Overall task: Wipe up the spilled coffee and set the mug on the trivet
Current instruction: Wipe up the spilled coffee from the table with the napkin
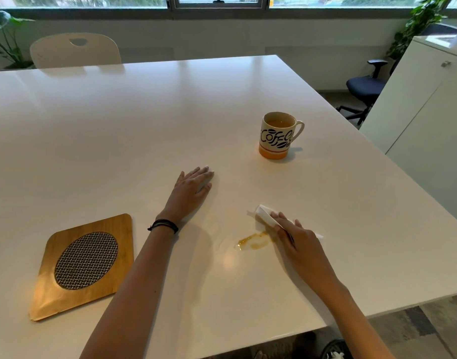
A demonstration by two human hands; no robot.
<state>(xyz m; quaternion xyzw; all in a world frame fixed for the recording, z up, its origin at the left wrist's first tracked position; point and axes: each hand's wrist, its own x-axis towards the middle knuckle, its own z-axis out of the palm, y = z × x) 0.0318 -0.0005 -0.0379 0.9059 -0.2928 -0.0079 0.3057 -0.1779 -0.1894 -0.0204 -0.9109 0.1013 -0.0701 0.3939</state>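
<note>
A cream mug (278,137) with an orange base and "coffee" lettering stands upright on the white table (118,120), its handle to the right and liquid inside. A small amber coffee spill (252,241) lies near the table's front. My right hand (296,237) presses a folded white tissue (264,215) flat on the table at the spill's right end. My left hand (192,189) rests flat on the table, fingers together, left of the spill, holding nothing. A wooden trivet (54,299) with a woven oval centre lies at the front left.
A white chair (76,51) stands at the table's far side. A white cabinet (424,104) and a dark office chair (364,86) are to the right. Potted plants (421,24) stand near the window. The table's right edge runs close to my right arm.
</note>
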